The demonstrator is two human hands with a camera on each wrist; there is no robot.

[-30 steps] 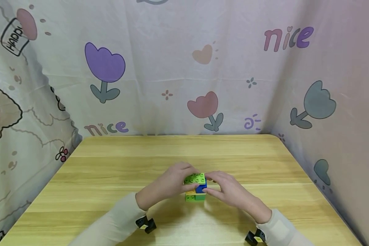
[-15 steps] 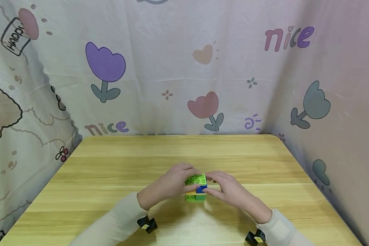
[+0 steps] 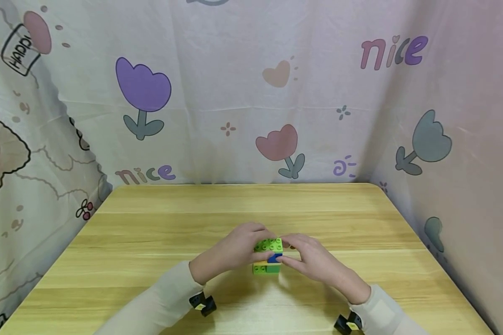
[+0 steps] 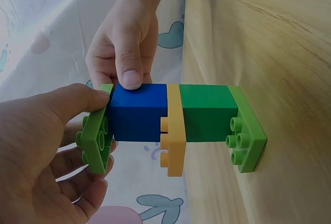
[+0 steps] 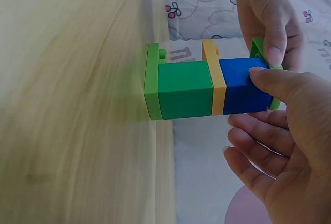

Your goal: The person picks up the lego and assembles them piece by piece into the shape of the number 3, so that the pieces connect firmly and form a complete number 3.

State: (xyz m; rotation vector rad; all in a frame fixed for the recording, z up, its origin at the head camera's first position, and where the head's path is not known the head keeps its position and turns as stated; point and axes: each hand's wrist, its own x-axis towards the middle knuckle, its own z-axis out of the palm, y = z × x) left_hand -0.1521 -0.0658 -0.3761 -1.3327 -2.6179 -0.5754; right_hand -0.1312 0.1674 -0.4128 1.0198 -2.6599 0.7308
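A short tower of toy building blocks stands on the table. From the bottom up it has a light green plate (image 4: 251, 133), a green block (image 4: 208, 113), an orange-yellow plate (image 4: 176, 131), a blue block (image 5: 242, 85) and another light green plate (image 3: 270, 244). My left hand (image 3: 238, 249) pinches that top plate between thumb and fingers; in the left wrist view it sits right against the blue block's top. From the right side, my right hand (image 3: 314, 259) holds the blue block, thumb on its near face, fingers behind. All three plates stick out past the blocks to the left.
The wooden table (image 3: 172, 223) extends around the tower on all sides. Behind and beside it hangs a patterned cloth (image 3: 218, 93). Black wrist mounts (image 3: 202, 304) sit at the cuffs of both light sleeves.
My left hand has edged slightly to the right, and the top light green plate has shifted right with it over the blue block. My right hand and the lower blocks stay put.
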